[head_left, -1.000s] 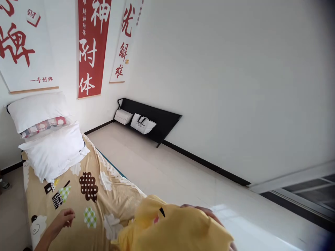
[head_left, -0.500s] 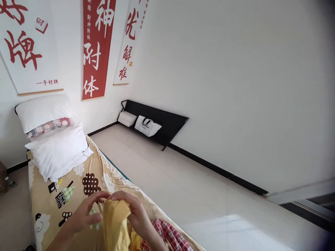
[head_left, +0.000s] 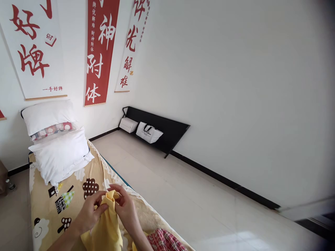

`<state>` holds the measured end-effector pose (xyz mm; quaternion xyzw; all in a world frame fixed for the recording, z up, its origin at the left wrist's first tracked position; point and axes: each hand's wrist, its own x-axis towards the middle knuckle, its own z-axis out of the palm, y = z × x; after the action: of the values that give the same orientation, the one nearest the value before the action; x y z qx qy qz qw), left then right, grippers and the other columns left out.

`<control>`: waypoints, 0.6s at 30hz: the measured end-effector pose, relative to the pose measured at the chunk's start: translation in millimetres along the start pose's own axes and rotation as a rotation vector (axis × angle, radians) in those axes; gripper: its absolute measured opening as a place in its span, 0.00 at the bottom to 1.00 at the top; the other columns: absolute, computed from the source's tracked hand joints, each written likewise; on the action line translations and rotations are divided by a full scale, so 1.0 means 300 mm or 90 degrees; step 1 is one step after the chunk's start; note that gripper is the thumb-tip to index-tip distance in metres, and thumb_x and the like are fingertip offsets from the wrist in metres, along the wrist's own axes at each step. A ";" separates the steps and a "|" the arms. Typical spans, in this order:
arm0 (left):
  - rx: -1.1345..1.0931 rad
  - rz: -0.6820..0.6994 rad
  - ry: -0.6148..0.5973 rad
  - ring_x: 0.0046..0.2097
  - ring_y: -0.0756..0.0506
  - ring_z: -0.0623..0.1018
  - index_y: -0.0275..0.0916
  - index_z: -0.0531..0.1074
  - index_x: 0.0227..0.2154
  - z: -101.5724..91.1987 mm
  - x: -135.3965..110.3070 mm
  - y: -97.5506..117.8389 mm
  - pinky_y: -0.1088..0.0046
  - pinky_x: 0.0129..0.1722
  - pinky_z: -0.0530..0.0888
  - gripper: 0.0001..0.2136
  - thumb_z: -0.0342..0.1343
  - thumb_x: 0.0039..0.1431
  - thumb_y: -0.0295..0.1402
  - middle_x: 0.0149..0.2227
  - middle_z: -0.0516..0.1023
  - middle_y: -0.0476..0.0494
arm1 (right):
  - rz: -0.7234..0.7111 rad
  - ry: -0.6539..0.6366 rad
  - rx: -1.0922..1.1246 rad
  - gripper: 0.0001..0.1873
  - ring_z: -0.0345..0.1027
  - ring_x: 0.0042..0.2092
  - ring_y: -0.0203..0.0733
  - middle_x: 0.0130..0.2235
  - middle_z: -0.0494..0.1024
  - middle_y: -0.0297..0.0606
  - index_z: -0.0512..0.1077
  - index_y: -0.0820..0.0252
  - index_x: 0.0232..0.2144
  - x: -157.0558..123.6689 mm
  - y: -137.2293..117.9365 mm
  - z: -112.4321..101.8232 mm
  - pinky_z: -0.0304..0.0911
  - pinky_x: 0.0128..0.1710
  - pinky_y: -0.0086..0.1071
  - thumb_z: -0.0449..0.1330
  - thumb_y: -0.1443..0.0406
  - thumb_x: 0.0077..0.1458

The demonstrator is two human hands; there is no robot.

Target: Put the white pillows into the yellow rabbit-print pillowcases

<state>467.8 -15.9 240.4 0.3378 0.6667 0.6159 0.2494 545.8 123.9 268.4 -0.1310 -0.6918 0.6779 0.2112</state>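
Both hands hold a yellow cloth (head_left: 106, 225) up over the bed. My left hand (head_left: 90, 212) pinches its top edge from the left, fingers closed on the fabric. My right hand (head_left: 127, 209) grips the same top edge from the right, thumb and fingers pressed on it. The two hands almost touch at the cloth's upper corner. The cloth hangs down between my forearms. A red checked fabric (head_left: 163, 240) lies on the bed just right of my right forearm.
The bed has a beige cartoon-print blanket (head_left: 52, 205) and white pillows (head_left: 59, 157) stacked at its head. Red and white scrolls (head_left: 101, 52) hang on the wall. A black board (head_left: 162, 130), a white bag (head_left: 149, 132) and a white box (head_left: 128, 124) lean by the far wall. Pale tiled floor (head_left: 183, 195) runs right of the bed.
The yellow cloth, bunched low under my right hand a second ago, is now gathered and raised by both hands. My left hand came in from the left and took hold.
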 end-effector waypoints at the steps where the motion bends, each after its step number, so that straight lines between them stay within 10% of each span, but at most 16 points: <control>1: 0.000 0.006 -0.001 0.31 0.49 0.65 0.37 0.73 0.52 -0.001 -0.002 0.001 0.73 0.33 0.61 0.23 0.57 0.59 0.46 0.27 0.66 0.51 | 0.017 0.004 0.024 0.21 0.74 0.34 0.42 0.39 0.79 0.40 0.73 0.58 0.42 0.008 0.007 0.004 0.71 0.38 0.36 0.63 0.68 0.40; 11: -0.015 0.031 0.093 0.30 0.50 0.60 0.36 0.61 0.64 -0.051 -0.001 0.012 0.74 0.34 0.61 0.30 0.50 0.64 0.48 0.26 0.58 0.54 | 0.103 -0.193 0.064 0.09 0.68 0.31 0.41 0.28 0.76 0.35 0.77 0.61 0.30 0.004 0.139 0.038 0.65 0.34 0.33 0.63 0.62 0.47; 18: 0.083 0.040 0.046 0.36 0.47 0.68 0.43 0.63 0.63 -0.075 0.014 0.027 0.71 0.37 0.68 0.30 0.56 0.56 0.34 0.34 0.69 0.47 | -0.025 -0.108 0.049 0.12 0.63 0.31 0.39 0.27 0.72 0.34 0.71 0.58 0.26 0.011 0.129 0.052 0.62 0.32 0.31 0.64 0.56 0.51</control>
<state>449.3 -27.4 251.4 0.3516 0.7028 0.5907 0.1829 531.5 113.5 230.4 -0.0517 -0.6833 0.7083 0.1697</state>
